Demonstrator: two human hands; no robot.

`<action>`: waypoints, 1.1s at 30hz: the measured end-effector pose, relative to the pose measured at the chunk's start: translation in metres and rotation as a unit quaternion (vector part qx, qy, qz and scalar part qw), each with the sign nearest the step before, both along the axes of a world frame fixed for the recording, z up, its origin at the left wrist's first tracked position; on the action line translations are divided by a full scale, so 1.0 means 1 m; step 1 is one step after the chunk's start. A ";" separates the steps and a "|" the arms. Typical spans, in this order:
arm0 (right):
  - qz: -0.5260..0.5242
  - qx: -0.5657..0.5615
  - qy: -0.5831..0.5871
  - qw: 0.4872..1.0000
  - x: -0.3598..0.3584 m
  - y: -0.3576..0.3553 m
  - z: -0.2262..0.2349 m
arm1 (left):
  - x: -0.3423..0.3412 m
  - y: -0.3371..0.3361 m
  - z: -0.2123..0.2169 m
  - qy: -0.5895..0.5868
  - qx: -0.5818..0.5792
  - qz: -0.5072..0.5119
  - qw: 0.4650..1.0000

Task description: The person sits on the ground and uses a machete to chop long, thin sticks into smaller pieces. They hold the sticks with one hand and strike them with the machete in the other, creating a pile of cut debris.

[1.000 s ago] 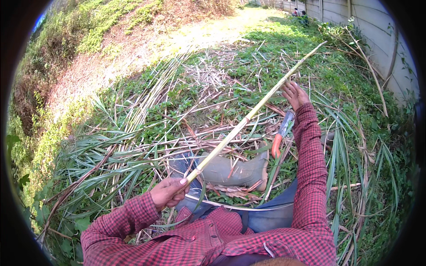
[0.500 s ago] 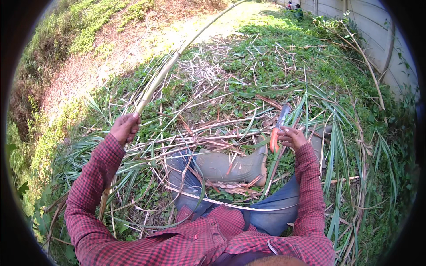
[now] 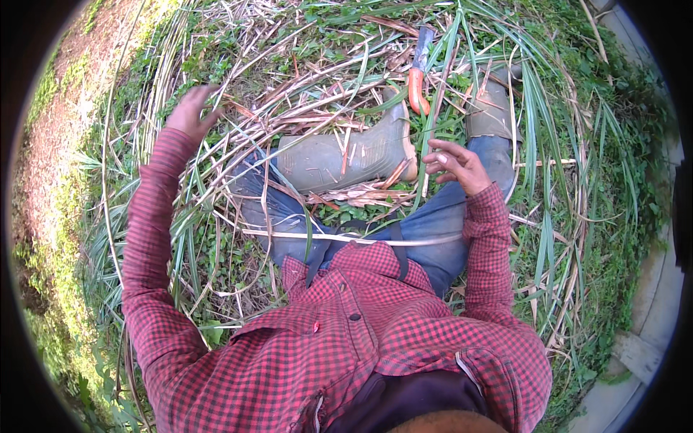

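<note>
I sit on the ground among cut cane leaves, wearing a red checked shirt and blue jeans. My left hand (image 3: 191,112) is lifted out to the left, fingers spread and blurred, holding nothing. A long thin cane stalk (image 3: 107,166) lies curved in the grass just left of that arm. My right hand (image 3: 455,164) hovers over my right knee, fingers loosely apart and empty. An orange-handled knife (image 3: 419,72) lies on the leaves beyond it, between my two grey-green rubber boots (image 3: 346,155). A thin pale stalk (image 3: 339,237) rests across my lap.
Dry and green cane leaves (image 3: 563,216) cover the ground all round my legs. A bare dirt strip (image 3: 54,144) runs along the far left. A pale wall or concrete edge (image 3: 653,303) borders the right side.
My left hand swung the long stalk out to the left and let it go. My right hand released the knife, which now lies on the leaves. The view has tilted downward.
</note>
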State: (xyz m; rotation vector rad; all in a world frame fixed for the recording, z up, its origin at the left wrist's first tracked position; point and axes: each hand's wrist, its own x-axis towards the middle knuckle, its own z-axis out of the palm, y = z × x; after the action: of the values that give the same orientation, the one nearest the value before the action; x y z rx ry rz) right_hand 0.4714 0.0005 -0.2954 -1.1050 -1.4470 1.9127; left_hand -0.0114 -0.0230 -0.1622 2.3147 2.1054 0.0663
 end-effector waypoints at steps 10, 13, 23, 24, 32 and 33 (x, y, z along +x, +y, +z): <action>0.005 -0.059 -0.067 0.996 -0.026 -0.021 -0.062 | 0.200 -0.094 -0.152 -0.225 -0.198 -0.073 0.951; 0.020 -0.013 -0.136 0.990 -0.027 -0.018 -0.087 | 0.211 -0.112 -0.167 -0.171 -0.315 -0.058 0.932; 0.050 0.018 -0.165 0.985 -0.033 -0.020 -0.085 | 0.229 -0.130 -0.172 -0.170 -0.433 -0.008 0.885; 0.047 0.015 -0.158 0.986 -0.032 -0.020 -0.088 | 0.230 -0.131 -0.170 -0.176 -0.435 -0.009 0.883; 0.053 0.019 -0.151 0.987 -0.030 -0.021 -0.092 | 0.235 -0.145 -0.168 -0.202 -0.389 -0.020 0.899; 0.050 0.019 -0.152 0.987 -0.029 -0.021 -0.092 | 0.232 -0.145 -0.165 -0.211 -0.362 -0.020 0.908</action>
State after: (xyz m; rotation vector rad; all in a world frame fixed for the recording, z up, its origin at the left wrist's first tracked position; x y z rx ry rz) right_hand 0.4427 -0.0202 -0.3871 -1.3758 -1.7242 1.8334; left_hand 0.2211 -0.1680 -0.3273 1.7034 1.5127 -0.1706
